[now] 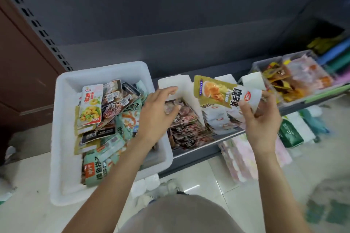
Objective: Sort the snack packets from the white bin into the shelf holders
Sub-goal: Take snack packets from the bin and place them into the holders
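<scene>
Head view: my right hand (pixel 260 119) pinches a gold-and-white packet (pixel 225 93) by its right end, up over the white-packet holder (pixel 221 119). My left hand (pixel 158 108) hovers, fingers loosely spread, holding nothing, between the bin (pixel 62 138) at left, heaped with packets, and the dark-packet holder (pixel 187 128).

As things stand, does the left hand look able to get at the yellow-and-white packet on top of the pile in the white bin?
Probably yes. The left hand is empty with relaxed fingers, the yellow-and-white packet lies uncovered on top, and the white bin is open-topped.
</scene>
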Tool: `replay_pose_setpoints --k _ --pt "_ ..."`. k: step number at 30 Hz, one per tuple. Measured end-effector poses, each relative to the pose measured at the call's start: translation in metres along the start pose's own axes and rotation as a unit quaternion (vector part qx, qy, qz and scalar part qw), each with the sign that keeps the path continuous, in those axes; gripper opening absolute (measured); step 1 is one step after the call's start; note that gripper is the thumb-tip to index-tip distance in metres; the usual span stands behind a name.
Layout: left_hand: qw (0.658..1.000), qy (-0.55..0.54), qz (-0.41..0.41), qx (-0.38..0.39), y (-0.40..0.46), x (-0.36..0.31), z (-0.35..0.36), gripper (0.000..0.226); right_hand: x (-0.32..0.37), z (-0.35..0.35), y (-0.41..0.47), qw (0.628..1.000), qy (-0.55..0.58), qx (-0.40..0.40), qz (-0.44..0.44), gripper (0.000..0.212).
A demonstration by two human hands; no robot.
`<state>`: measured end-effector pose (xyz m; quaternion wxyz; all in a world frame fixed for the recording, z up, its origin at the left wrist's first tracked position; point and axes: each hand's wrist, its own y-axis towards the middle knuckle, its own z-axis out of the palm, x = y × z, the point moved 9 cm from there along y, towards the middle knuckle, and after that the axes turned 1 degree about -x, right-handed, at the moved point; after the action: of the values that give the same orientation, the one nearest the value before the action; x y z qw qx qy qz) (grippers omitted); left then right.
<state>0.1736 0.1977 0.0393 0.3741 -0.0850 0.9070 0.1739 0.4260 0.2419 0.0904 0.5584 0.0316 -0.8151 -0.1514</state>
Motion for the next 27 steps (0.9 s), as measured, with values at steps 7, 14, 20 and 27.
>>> replay_pose_setpoints --k 7,14,20,27 --pt "0.980 0.165 0.066 0.084 0.024 -0.028 0.083 0.054 -0.021 -0.008 0.035 0.950 -0.272 0.004 -0.151 0.016" --pt "0.973 0.212 0.043 0.084 0.020 -0.020 0.097 0.061 -0.032 0.086 0.046 0.853 -0.368 0.196 -0.314 0.046" --pt "0.971 0.210 0.046 0.100 0.020 -0.022 0.100 0.057 -0.084 0.116 0.023 0.752 -0.407 0.436 -0.280 0.061" --pt "0.989 0.021 0.057 -0.132 -0.003 -0.014 0.001 0.029 0.027 0.093 0.009 0.931 -0.050 0.281 -0.228 0.038"
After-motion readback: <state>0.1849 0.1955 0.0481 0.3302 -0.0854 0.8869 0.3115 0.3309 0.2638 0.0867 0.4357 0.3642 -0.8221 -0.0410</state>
